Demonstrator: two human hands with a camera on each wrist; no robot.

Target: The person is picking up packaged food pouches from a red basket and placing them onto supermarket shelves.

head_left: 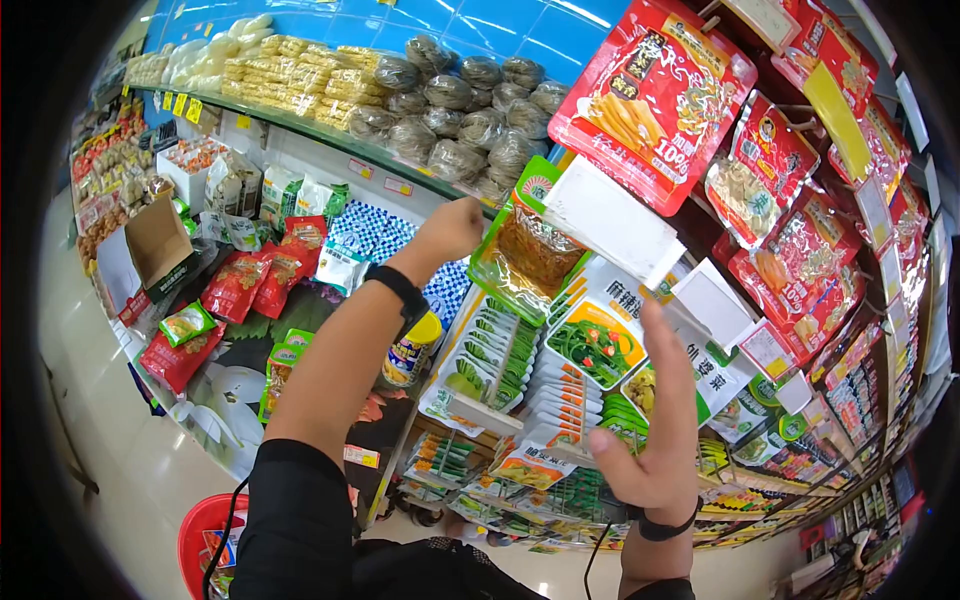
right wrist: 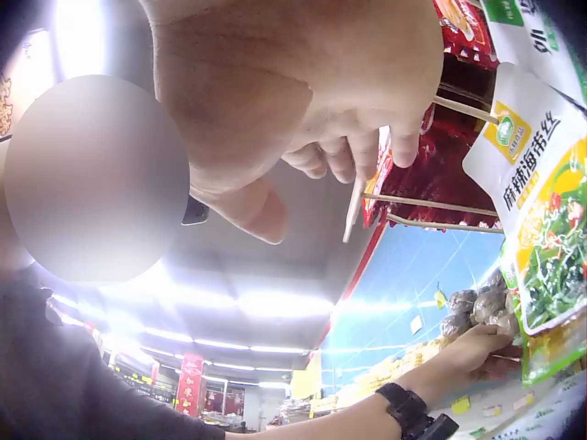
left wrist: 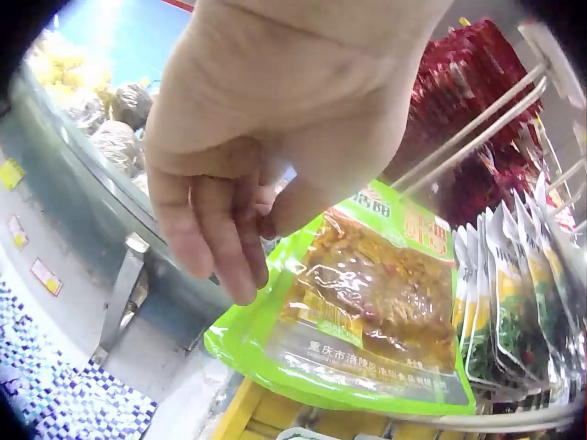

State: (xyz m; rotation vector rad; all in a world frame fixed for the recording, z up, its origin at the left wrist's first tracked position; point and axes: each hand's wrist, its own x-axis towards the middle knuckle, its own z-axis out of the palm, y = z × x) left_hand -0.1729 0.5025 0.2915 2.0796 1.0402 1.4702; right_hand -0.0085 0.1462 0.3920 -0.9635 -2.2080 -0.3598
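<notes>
A green-edged packet of brown shredded pickles point(head_left: 530, 250) hangs tilted at the front of the rack in the head view. My left hand point(head_left: 450, 235) is beside its upper left edge, fingers curled down. From the left wrist the fingertips point(left wrist: 243, 291) overlap the edge of the pickle packet point(left wrist: 376, 302); I cannot tell whether they pinch it. My right hand point(head_left: 655, 420) is held up in front of the hanging packets, thumb spread and fingers fairly straight, holding nothing. Close to it are white price cards point(head_left: 712, 303) and a white kelp packet point(head_left: 597, 340).
Red snack packets point(head_left: 660, 100) hang on hooks at upper right. A glass-edged shelf point(head_left: 330, 140) carries bagged noodles point(head_left: 300, 75) and dark bundles point(head_left: 480, 130). On the lower counter are red bags point(head_left: 237, 285), a yellow-lidded can point(head_left: 410, 350) and an open carton point(head_left: 155, 245). A red basket point(head_left: 190, 545) stands below.
</notes>
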